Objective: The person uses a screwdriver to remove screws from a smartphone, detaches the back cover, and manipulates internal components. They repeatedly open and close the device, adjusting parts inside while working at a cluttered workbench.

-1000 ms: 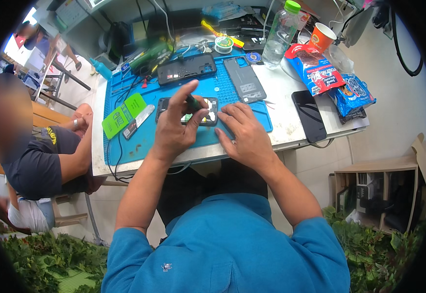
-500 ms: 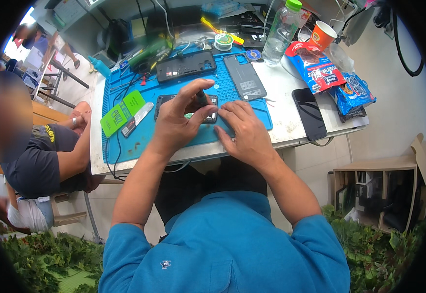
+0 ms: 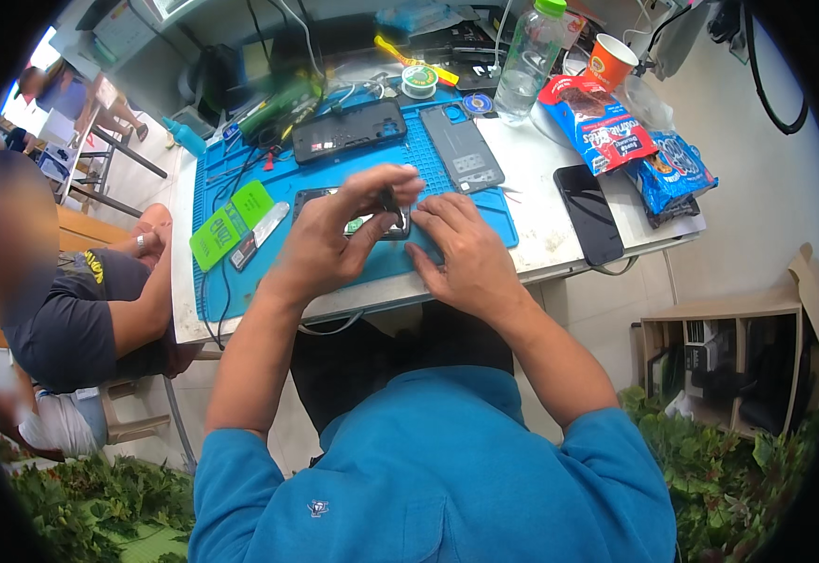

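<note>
My left hand (image 3: 329, 235) is closed on a dark screwdriver (image 3: 388, 201), held over an opened phone (image 3: 312, 199) with a green board showing. My right hand (image 3: 461, 253) rests at the phone's right edge, thumb and fingers apart, fingertips bent down. The phone lies on a blue silicone mat (image 3: 259, 290). Left of it are a green card-like packet (image 3: 223, 225) and a small part with a silver strip (image 3: 248, 247). Behind it lie a black phone frame (image 3: 348, 133) and, to the right, a grey back cover (image 3: 466, 155).
A smartphone (image 3: 586, 214) lies on the white desk (image 3: 531, 159) at right, near snack bags (image 3: 592, 127), an orange cup (image 3: 610, 62) and a water bottle (image 3: 527, 70). Tools, cables and a solder spool (image 3: 419, 81) crowd the back. A person (image 3: 81, 314) sits at left.
My left hand has shifted slightly, its fingers tilting further right over the screwdriver. My right hand stays at the phone's edge. The whole view has moved a little.
</note>
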Available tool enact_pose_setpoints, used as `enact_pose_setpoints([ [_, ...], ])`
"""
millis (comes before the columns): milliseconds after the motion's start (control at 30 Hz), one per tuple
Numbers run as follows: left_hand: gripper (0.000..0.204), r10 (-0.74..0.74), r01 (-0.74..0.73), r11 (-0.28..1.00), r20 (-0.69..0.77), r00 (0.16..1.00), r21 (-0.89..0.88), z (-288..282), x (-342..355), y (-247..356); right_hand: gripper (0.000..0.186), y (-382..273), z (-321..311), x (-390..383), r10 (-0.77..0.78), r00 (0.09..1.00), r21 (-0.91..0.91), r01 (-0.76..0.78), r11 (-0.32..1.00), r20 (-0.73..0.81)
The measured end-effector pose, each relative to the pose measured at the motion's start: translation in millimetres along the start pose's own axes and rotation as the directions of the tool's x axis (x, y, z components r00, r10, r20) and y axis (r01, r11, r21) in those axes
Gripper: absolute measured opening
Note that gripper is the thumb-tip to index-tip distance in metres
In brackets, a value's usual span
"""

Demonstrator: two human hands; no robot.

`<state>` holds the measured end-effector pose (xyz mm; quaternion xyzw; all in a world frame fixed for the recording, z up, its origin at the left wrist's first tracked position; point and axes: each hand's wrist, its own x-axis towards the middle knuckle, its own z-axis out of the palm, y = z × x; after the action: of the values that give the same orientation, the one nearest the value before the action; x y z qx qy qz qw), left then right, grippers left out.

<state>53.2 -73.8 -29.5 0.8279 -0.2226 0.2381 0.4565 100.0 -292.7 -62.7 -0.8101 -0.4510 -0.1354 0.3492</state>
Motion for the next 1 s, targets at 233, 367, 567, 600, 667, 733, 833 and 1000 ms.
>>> enact_pose_setpoints([
  [233,0.051,-0.009,0.006,0.999,-0.055,0.998,-0.054,3.4,7.9,14.0,0.039,-1.8,-1.0,-0.2,0.005,1.000,-0.007,-0.005,1.000,0.001],
  [367,0.050,-0.005,0.006,0.998,-0.014,1.000,0.070,-4.1,5.6,10.9,0.039,-1.5,-0.3,-0.5,0.008,1.000,-0.010,-0.008,1.000,0.004],
  [567,0.045,-0.049,0.049,0.999,0.008,0.999,-0.004,-2.8,7.2,14.3,0.040,-1.8,0.0,-0.7,-0.001,1.000,-0.019,0.001,1.000,-0.005],
  [600,0.044,-0.049,0.048,0.997,0.007,0.999,0.063,-5.3,7.2,11.8,0.040,-1.6,0.0,-0.4,0.002,1.000,-0.014,-0.002,1.000,-0.002],
  [667,0.042,-0.064,0.064,0.997,0.000,0.998,0.037,-5.2,8.6,13.0,0.040,-1.4,-0.2,-0.1,0.010,1.000,-0.004,-0.010,1.000,0.004],
  [733,0.041,-0.097,0.095,0.984,-0.003,0.995,-0.151,0.6,10.6,19.4,0.039,-2.5,-1.0,-0.5,0.012,1.000,-0.007,-0.012,1.000,-0.001],
  [833,0.044,-0.042,0.045,0.995,-0.030,0.999,0.086,-2.8,8.7,15.6,0.039,-2.7,-1.2,-1.0,0.015,1.000,-0.009,-0.015,1.000,-0.006],
  [1000,0.052,-0.059,0.058,0.997,0.014,0.998,0.051,-7.6,12.1,21.1,0.039,-0.8,1.6,-2.0,0.018,1.000,0.004,-0.018,1.000,-0.012],
])
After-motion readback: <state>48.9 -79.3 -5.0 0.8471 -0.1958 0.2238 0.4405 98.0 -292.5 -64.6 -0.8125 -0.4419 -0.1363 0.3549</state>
